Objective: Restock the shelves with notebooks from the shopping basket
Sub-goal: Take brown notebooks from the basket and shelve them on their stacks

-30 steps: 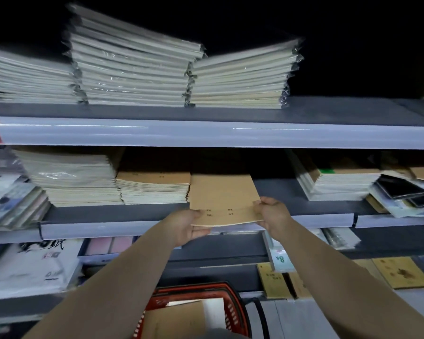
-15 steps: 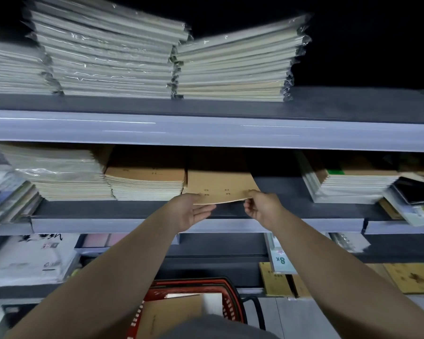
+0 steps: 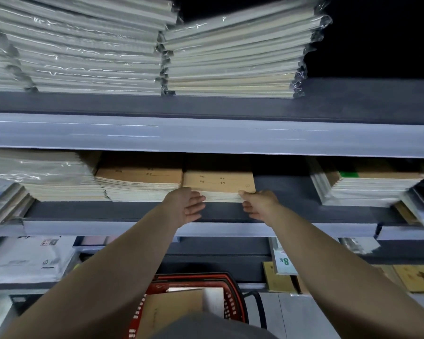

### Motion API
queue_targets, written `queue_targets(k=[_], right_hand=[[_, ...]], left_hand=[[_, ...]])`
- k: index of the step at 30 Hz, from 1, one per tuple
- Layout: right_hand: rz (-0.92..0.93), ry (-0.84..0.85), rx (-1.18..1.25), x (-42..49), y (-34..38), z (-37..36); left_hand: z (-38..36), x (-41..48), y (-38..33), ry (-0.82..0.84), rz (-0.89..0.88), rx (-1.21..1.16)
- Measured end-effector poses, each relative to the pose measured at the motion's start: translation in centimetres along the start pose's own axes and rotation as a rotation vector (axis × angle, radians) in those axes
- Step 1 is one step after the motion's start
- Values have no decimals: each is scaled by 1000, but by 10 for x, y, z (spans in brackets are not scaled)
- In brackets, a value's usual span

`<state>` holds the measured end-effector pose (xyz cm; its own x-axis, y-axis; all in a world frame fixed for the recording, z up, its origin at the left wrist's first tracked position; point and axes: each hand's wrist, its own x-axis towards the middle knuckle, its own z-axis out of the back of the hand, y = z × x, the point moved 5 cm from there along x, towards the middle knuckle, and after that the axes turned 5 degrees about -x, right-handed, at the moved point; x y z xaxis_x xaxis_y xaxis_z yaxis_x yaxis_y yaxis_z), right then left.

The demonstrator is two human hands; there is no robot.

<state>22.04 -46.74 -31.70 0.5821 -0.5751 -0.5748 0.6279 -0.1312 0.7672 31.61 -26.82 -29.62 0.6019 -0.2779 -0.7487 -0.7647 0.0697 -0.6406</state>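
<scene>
Our left fingers [image 3: 198,200] lie straight and relaxed, their tips against the front page edges of the notebook pile [image 3: 218,182]; the left hand [image 3: 185,207] grasps nothing. Our right thumb [image 3: 242,192] rests on the front right corner of the pile's brown top cover, and the other right fingers bend loosely just below, over the dark shelf board. We cannot tell whether the right hand [image 3: 261,204] pinches the pile or only touches it.

The pile lies flat on the middle shelf [image 3: 279,192], its left side touching a second brown pile [image 3: 140,177]. Left of that sits a wrapped pale stack [image 3: 47,177]. To the right there is bare board, then another stack [image 3: 367,189].

On the top shelf [image 3: 206,133] stand tall stacks in clear wrap [image 3: 96,57].

Between our forearms, low down, the red basket [image 3: 233,304] holds a brown notebook [image 3: 171,307]. A green "8K" tag [image 3: 285,261] hangs right of it.
</scene>
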Motion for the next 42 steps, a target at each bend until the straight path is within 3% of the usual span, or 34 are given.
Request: queue_targets(k=[12, 15, 20, 26, 35, 42], right_hand=[[-24, 68, 1, 6, 2, 4], [11, 24, -24, 4, 2, 4], [168, -143, -293, -7, 8, 15], [216, -271, -184, -39, 12, 23], [292, -312, -147, -111, -11, -12], [202, -238, -182, -143, -47, -29]], left_hand=[[-8, 13, -2, -76, 32, 63], [-7, 7, -1, -18, 21, 59], [-1, -6, 0, 108, -43, 16], [11, -24, 0, 255, -72, -112], [45, -50, 19, 391, -92, -154], [75, -63, 56, 373, -46, -115]])
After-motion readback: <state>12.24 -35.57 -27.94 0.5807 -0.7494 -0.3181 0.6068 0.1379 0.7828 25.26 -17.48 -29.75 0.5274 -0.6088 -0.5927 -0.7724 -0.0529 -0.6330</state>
